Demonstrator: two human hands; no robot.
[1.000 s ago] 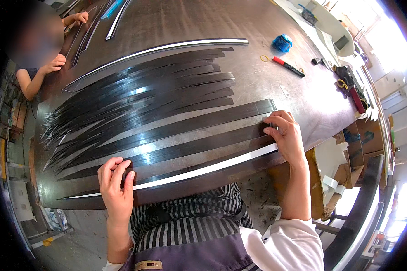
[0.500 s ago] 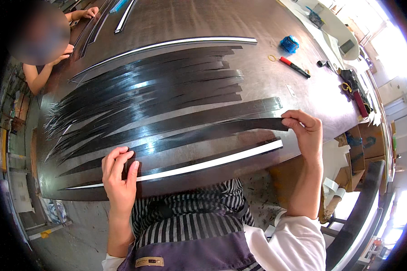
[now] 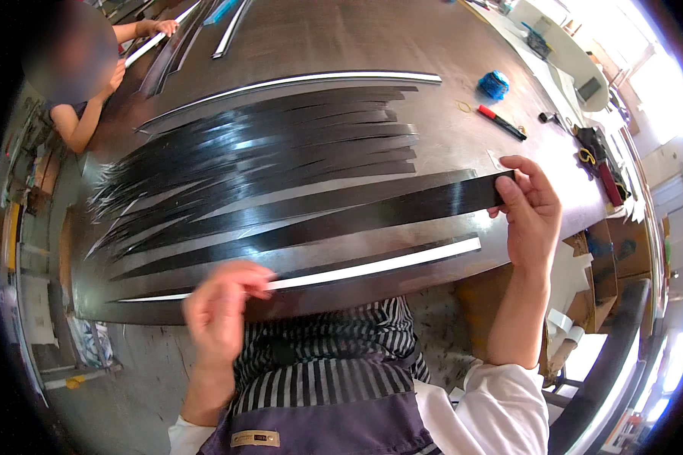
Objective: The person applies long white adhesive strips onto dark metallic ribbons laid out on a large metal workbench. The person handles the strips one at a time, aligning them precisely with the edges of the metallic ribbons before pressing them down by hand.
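Observation:
My right hand (image 3: 537,205) pinches the right end of a flat black strip (image 3: 402,213), thumb on its near face. That end is lifted off the table (image 3: 402,45); the strip slopes down leftward to lie on the tabletop. My left hand (image 3: 221,307), smeared by motion, hovers over the strip nearest me, a black one with a white band (image 3: 379,268) along it. Whether the left fingers hold anything is unclear. Beyond the lifted strip, several black strips (image 3: 281,144) lie side by side, their left ends fanned out and overlapping.
Behind the pile lies another white-banded strip (image 3: 326,77). To the right are a blue bundle (image 3: 495,85), a red-and-black marker (image 3: 502,123) and yellow-handled scissors (image 3: 587,157). At the far left, another person's hands (image 3: 163,28) hold a white strip. A cardboard box (image 3: 598,262) stands off the table's right edge.
My right hand has raised the black strip's end and moved right, turning its flat face toward me. My left hand has shifted slightly right. The other person now holds up a white strip.

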